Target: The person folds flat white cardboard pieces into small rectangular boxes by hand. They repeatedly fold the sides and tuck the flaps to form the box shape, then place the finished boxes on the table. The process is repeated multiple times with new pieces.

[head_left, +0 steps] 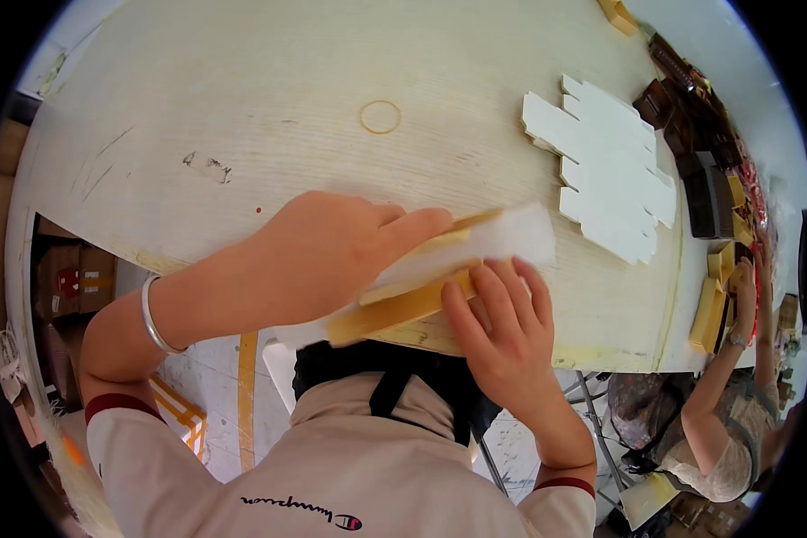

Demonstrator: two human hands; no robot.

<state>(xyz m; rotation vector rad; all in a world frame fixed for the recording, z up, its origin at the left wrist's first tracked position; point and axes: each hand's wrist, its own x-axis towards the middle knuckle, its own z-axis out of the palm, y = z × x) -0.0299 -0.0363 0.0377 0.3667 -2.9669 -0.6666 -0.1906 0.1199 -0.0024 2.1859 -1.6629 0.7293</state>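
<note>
A partly folded carton (402, 308), white on one face and golden yellow on its raised side walls, lies slantwise at the near edge of the table, slightly smeared by motion. My left hand (336, 255) reaches across it from the left, index finger stretched along its far wall; the other fingers are mostly hidden. On the near side, my right hand (504, 327) curls its fingers over the near yellow wall, with the thumb side toward the middle. A white end panel (524, 235) sticks out beyond the fingers on the right.
Flat white die-cut carton blanks (605, 170) lie stacked at the right. A rubber band (381, 117) lies farther back. Yellow boxes (710, 309) and dark boxes (713, 202) line the right edge, where a co-worker's arm (713, 394) reaches in. Cardboard boxes (76, 278) sit below left.
</note>
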